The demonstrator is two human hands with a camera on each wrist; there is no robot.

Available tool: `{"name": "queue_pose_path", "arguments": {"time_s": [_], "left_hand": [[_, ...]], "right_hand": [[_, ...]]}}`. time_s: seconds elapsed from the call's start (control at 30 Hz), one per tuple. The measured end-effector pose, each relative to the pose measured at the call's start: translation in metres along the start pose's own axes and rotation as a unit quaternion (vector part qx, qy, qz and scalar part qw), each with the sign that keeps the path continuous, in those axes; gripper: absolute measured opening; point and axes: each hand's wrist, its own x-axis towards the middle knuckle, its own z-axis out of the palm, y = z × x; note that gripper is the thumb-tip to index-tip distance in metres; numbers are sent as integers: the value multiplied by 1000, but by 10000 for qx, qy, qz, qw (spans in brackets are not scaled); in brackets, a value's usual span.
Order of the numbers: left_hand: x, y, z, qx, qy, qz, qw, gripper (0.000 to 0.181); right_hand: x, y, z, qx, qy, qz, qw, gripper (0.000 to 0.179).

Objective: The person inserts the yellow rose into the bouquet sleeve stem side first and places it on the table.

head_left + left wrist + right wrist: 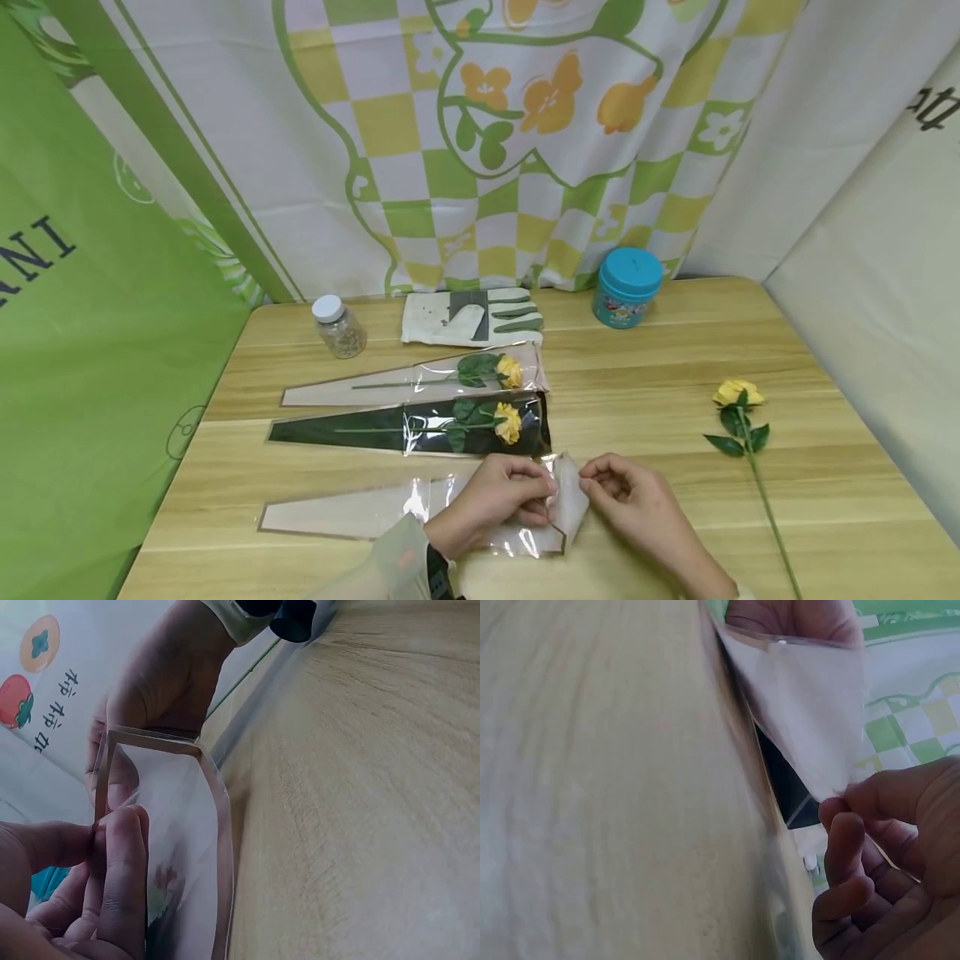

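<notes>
A pale flower sleeve (337, 512) with a brown border and clear front lies nearest me, its wide mouth lifted and bent up at the right. My left hand (506, 493) pinches one side of that mouth between thumb and finger. At the opposite corner my right hand (633, 504) pinches the pale sheet, its other fingers curled loosely, as the right wrist view shows. Behind it lie a black sleeve (315, 432) and a second pale sleeve (322, 394), each with a yellow artificial rose inside. One loose yellow rose (738, 393) lies right of my right hand, stem toward me.
Along the table's back stand a white-capped clear jar (343, 333) at left and a blue lidded tub (628, 287) at right. A white-and-grey work glove (435, 318) lies between them. A patterned curtain (510, 200) hangs behind the wooden table (637, 392).
</notes>
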Motion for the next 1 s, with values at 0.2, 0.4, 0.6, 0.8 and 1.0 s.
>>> {"name": "queue_pose_path", "arguments": {"time_s": [0.2,0.4,0.6,0.8,1.0], "left_hand": [[0,-1,1,-89,-140,-40,9999,12],[1,-2,2,-109,-188,-44,9998,11],[1,-1,0,15,-91,-49,9999,11],[1,-1,-1,-1,-105,-53,9999,11],[1,-2,-1,-6,-171,-41,9998,11]], "right_hand": [[0,8,-23,466,-517,264,9972,24],[5,29,-113,1288,-181,1645,9778,37],[5,65,-196,2154,-748,1848,9560,25],[9,84,-223,1429,-1268,2252,9554,35],[9,84,-224,544,-1095,2572,9586,41]]}}
